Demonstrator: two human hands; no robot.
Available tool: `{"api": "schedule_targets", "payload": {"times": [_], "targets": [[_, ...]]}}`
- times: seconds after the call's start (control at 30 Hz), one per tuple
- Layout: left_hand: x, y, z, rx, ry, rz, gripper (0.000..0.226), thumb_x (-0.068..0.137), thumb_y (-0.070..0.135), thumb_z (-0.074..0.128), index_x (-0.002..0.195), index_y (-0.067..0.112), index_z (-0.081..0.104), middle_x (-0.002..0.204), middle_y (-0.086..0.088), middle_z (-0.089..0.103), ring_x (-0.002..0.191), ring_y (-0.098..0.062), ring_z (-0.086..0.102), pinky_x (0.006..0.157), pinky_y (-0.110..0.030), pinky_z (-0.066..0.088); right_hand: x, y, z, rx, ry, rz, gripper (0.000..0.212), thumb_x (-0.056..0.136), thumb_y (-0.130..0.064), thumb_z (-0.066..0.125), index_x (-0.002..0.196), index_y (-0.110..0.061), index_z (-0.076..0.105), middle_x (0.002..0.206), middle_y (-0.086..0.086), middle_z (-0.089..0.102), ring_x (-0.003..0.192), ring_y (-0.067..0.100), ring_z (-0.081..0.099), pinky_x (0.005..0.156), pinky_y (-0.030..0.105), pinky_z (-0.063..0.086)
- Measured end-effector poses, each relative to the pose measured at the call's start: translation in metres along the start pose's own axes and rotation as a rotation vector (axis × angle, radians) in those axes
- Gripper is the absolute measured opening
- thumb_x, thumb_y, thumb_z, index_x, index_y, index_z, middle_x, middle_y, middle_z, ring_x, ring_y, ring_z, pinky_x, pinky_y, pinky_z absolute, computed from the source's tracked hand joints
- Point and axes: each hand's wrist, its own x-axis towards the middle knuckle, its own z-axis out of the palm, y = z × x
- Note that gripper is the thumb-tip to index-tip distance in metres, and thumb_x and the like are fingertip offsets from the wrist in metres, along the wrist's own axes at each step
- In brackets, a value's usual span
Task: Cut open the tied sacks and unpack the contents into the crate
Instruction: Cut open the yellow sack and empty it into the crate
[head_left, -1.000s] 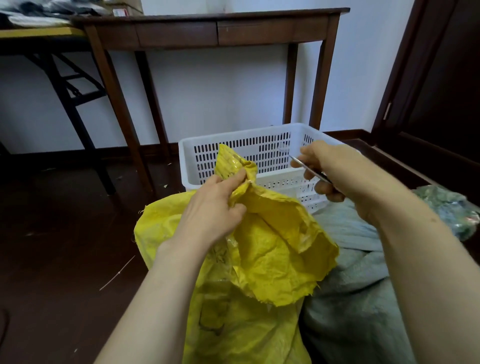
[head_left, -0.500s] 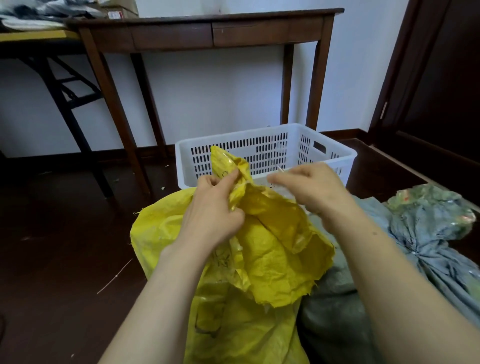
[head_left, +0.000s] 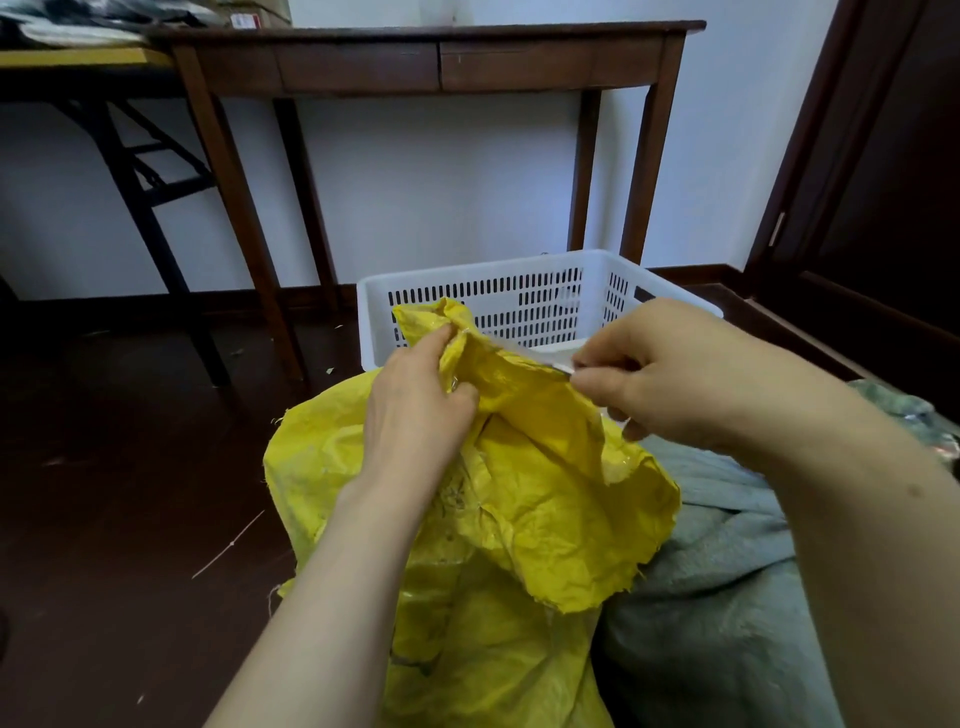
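**Yellow sack held at its neck, blade at the bunched top**

A dark wooden floor (head_left: 130, 493) is spreading across the room, with a pale wall (head_left: 441, 182) rising behind it and a dark door (head_left: 883, 182) standing at the right. A brown wooden table (head_left: 431, 57) is standing against the wall, and a second table with black folding legs (head_left: 78, 57) is sitting to its left, carrying a blurred heap of things that cannot be made out.

A yellow sack (head_left: 519, 519) is filling the foreground, blocking the near wall of a white slotted crate (head_left: 519, 296) that is sitting on the floor just behind it, under the brown table. A grey-green sack (head_left: 727, 597) is lying against the yellow sack's right side.

The left hand (head_left: 415, 405) is closing its grip around the bunched neck of the yellow sack, holding it upright. The right hand (head_left: 665, 374) is pinching its grip shut on a thin metal blade (head_left: 535, 358), whose tip is lying against the gathered fabric beside the left thumb. A pale thread (head_left: 228, 543) is lying on the floor at the left.
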Motion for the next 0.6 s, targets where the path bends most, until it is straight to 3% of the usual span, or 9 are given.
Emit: {"api": "schedule_targets", "payload": {"times": [0.1,0.2,0.4,0.6], "targets": [[-0.001,0.003,-0.001,0.034,0.023,0.018,0.061,0.080,0.014,0.060,0.138,0.027,0.045,0.125,-0.009,0.056,0.114,-0.028,0.051,0.088,-0.032,0.039,-0.003,-0.007,0.006,0.083,-0.104,0.062,0.006,0.091,-0.013,0.059,0.089,-0.010,0.065,0.061,0.010,0.070,0.053,0.021,0.069,0.061,0.036,0.060],[-0.003,0.006,-0.002,0.069,0.025,0.028,0.062,0.082,0.016,0.060,0.139,0.029,0.043,0.124,-0.008,0.055,0.114,-0.029,0.051,0.088,-0.033,0.038,-0.001,-0.007,0.012,0.067,-0.098,0.056,0.011,0.091,-0.009,0.056,0.090,-0.003,0.066,0.063,0.011,0.071,0.052,0.022,0.069,0.061,0.037,0.060],[-0.004,0.010,-0.001,0.114,0.000,0.040,0.061,0.084,0.018,0.059,0.141,0.029,0.040,0.124,-0.009,0.053,0.113,-0.029,0.050,0.087,-0.034,0.039,0.005,-0.005,0.016,-0.005,0.036,0.027,0.014,0.090,-0.012,0.056,0.088,-0.006,0.068,0.060,0.005,0.070,0.049,0.015,0.067,0.070,0.038,0.058],[-0.005,0.012,-0.002,0.126,0.000,0.043,0.060,0.084,0.018,0.059,0.140,0.028,0.042,0.122,-0.010,0.053,0.112,-0.031,0.050,0.085,-0.036,0.040,0.005,-0.005,0.014,0.011,0.012,0.033,0.016,0.089,-0.009,0.056,0.084,-0.004,0.070,0.060,0.006,0.070,0.047,0.015,0.067,0.063,0.032,0.058]]}}
